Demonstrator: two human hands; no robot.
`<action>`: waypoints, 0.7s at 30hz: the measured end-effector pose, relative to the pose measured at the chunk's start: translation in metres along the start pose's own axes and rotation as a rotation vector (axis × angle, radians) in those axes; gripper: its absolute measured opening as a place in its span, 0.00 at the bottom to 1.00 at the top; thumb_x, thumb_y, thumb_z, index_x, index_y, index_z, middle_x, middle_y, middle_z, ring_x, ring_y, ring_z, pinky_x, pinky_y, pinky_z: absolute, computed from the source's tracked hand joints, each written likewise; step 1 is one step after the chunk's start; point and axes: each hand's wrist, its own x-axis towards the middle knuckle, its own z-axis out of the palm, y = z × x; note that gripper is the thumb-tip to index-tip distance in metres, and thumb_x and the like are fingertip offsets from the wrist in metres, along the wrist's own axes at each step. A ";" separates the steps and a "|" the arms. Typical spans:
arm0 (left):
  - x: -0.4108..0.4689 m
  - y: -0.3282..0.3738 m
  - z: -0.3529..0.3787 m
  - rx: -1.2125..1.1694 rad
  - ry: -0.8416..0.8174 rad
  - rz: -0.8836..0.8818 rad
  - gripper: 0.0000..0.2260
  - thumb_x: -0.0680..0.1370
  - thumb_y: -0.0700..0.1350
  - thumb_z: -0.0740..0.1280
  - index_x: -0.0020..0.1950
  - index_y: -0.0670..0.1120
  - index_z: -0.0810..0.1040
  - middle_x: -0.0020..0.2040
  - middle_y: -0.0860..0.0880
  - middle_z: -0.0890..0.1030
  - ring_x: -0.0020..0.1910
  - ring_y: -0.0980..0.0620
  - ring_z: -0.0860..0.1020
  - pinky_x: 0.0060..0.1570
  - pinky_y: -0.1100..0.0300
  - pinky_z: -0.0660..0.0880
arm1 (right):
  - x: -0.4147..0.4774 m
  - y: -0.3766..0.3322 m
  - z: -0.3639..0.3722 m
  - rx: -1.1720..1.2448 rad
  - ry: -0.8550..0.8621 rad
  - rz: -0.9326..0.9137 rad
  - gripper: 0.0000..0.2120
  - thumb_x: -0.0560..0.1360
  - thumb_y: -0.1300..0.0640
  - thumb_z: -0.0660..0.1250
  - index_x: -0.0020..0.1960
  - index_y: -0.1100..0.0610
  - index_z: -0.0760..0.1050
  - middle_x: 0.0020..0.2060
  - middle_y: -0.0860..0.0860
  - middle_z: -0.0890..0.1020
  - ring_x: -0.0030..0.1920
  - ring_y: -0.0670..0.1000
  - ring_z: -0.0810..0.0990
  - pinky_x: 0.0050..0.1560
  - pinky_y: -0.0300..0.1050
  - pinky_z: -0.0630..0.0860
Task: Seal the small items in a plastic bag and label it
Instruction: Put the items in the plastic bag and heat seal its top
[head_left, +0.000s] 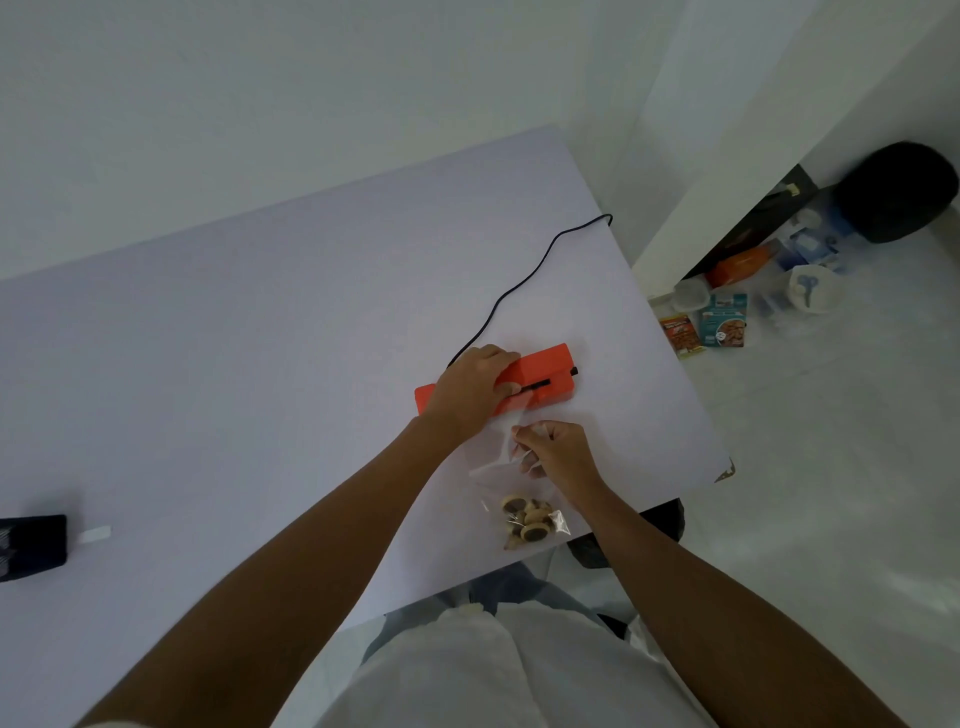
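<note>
An orange heat sealer (545, 371) lies on the white table (260, 364), with a black cord (524, 286) running from it to the far table edge. My left hand (470, 392) lies over the sealer, fingers on top and thumb at its front slot. A clear plastic bag (498, 462) lies in front of it, its open end in the slot. Several small round biscuits (527, 519) sit at the bag's near end. My right hand (553, 449) pinches the bag's middle part.
A black object (34, 545) with a small white strip (96, 535) beside it lies at the table's left edge. On the floor to the right are food packets (722, 319), a white container (810, 288), an orange bottle (743, 265) and a black round bag (898, 192).
</note>
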 end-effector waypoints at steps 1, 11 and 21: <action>0.001 0.000 0.001 0.009 -0.005 0.001 0.19 0.80 0.50 0.64 0.69 0.46 0.73 0.63 0.46 0.78 0.60 0.47 0.75 0.60 0.54 0.71 | 0.000 0.000 0.000 0.000 -0.001 0.004 0.10 0.76 0.54 0.71 0.44 0.62 0.82 0.35 0.51 0.86 0.28 0.46 0.82 0.30 0.39 0.79; 0.007 0.001 0.008 0.047 -0.040 -0.021 0.18 0.80 0.46 0.64 0.69 0.45 0.73 0.63 0.46 0.78 0.60 0.47 0.75 0.59 0.52 0.73 | 0.002 0.004 0.002 0.014 0.006 0.018 0.11 0.77 0.55 0.71 0.46 0.64 0.82 0.36 0.53 0.86 0.27 0.46 0.82 0.28 0.37 0.78; 0.014 0.002 0.011 0.080 -0.074 -0.032 0.17 0.79 0.46 0.66 0.68 0.45 0.75 0.60 0.46 0.79 0.58 0.46 0.76 0.57 0.51 0.75 | 0.003 0.002 0.001 0.019 -0.035 0.057 0.10 0.78 0.55 0.69 0.46 0.63 0.81 0.37 0.52 0.85 0.27 0.44 0.81 0.29 0.35 0.78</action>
